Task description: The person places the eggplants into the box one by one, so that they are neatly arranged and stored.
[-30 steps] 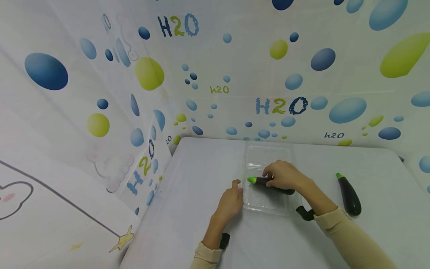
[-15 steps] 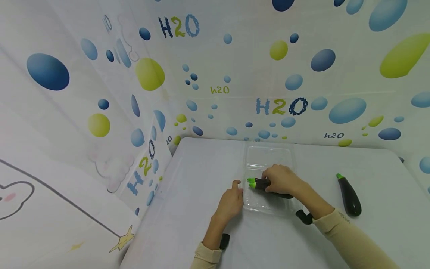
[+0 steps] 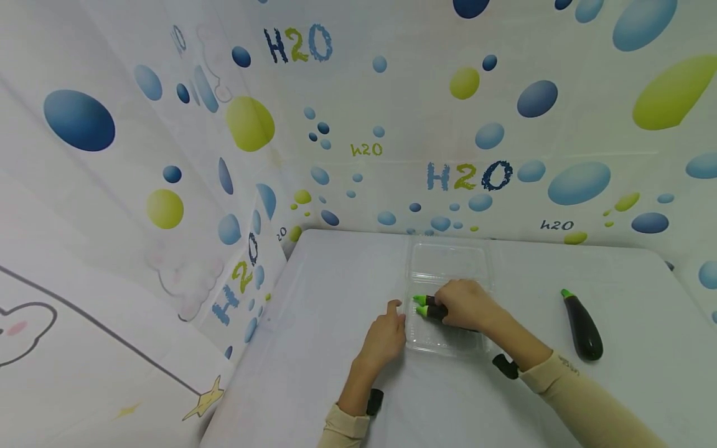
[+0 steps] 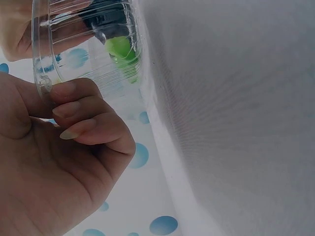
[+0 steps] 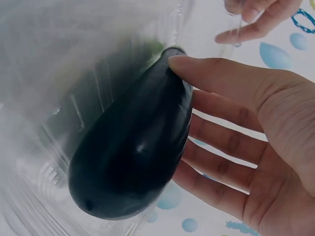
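Observation:
A clear plastic clamshell container (image 3: 448,256) lies open on the white table (image 3: 336,298). My right hand (image 3: 467,305) is inside its near half, over a dark purple toy eggplant (image 3: 434,309) with a green stem. In the right wrist view the eggplant (image 5: 133,152) lies in the ribbed container (image 5: 39,162), with the thumb of my right hand (image 5: 236,123) touching it and the fingers straight beside it. Two green tips show side by side; I cannot tell whether one is a reflection. My left hand (image 3: 386,333) pinches the container's left rim (image 4: 44,83).
Another dark eggplant (image 3: 582,323) with a green tip lies on the table to the right of the container. Walls papered with blue and green bubbles close off the table's back and left sides. The table stretches on to the left of the container.
My right hand has moved slightly nearer and lower in the container with the eggplant. A second green tip now shows beside the first. The left hand has stayed on the rim.

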Tool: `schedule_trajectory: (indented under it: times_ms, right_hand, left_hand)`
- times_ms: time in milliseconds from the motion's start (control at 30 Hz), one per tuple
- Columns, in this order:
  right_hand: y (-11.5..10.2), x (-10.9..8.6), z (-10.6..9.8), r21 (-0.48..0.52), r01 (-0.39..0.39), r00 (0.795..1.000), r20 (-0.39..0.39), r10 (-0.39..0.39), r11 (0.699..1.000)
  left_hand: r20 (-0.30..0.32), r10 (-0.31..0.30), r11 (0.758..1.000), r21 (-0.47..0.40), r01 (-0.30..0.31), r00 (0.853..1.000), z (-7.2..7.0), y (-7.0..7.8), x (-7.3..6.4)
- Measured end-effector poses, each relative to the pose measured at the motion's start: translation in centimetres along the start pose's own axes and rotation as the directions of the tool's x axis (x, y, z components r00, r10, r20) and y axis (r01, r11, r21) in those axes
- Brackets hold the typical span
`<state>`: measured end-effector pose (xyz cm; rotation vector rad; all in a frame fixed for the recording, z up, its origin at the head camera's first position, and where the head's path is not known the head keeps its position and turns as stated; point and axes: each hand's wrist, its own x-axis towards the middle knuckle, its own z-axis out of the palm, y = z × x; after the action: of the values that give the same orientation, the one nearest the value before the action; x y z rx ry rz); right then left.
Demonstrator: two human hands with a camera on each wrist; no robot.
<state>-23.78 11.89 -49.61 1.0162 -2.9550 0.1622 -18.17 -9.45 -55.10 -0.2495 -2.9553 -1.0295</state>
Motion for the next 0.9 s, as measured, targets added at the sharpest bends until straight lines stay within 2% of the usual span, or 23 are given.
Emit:
schedule_trajectory:
  times_ms: [500, 900]
  right_hand:
    - [-0.3, -0.2, 1.1, -0.136, 0.026, 1.0, -0.005, -0.027, 0.99]
    - [-0.2, -0.3, 0.5, -0.09, 0.02, 1.0, 0.007, -0.02, 0.996]
  left_hand:
    - [0.008, -0.014, 1.0, 0.0, 0.014, 1.0, -0.1, 0.2, 0.0]
    - [0.011, -0.017, 1.0, -0.006, 0.017, 1.0, 0.0, 0.2, 0.1]
